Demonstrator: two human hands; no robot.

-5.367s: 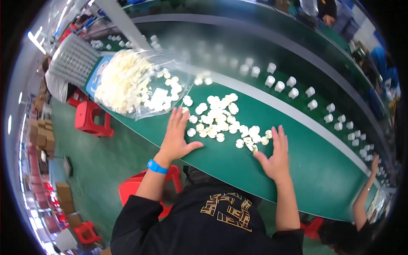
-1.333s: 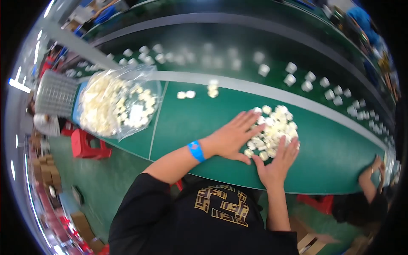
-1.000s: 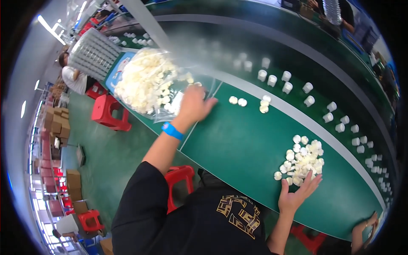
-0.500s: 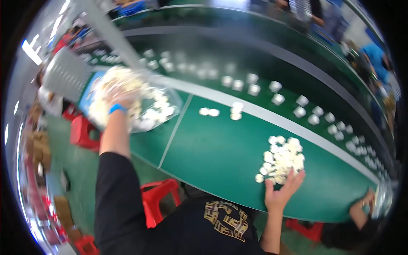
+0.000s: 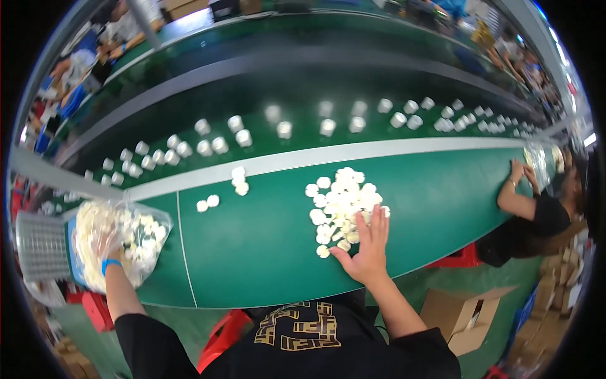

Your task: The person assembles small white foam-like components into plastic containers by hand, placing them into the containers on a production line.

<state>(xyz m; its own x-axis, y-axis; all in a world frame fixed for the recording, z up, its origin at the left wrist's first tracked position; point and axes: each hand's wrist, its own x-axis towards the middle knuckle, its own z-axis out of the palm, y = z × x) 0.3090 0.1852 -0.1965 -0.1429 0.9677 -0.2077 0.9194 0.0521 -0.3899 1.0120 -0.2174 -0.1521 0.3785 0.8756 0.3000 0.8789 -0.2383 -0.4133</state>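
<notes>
Your right hand (image 5: pixel 366 249) lay flat on the green table (image 5: pixel 252 246), fingers spread and straight, palm down against the near edge of the pile of white caps (image 5: pixel 341 205). It pinched nothing; it penned the heap from your side. Some of the pile's caps lay loose at its near-left corner, outside your thumb.

Your left hand (image 5: pixel 108 243) was deep in the clear plastic bag (image 5: pixel 120 243) of the same caps at the far left of the table, well apart from the pile. The film and the caps hid its fingers, so you could not tell whether they were cupped or closed on anything.

Notes on doing this well, as judgement only:
- You would have done better to keep the right palm low and flat, so no cap slid under it toward the table edge.
- A loose, cupped scoop in the bag seemed safer than a tight grab; the film looked thin and slack.
- Two small stray clusters (image 5: pixel 224 189) sat between bag and pile, near the pale strip; these were worth sweeping in.
- The moving belt (image 5: pixel 284 129) beyond the strip carried single caps in rows.

A neighbour worked at the far right.
</notes>
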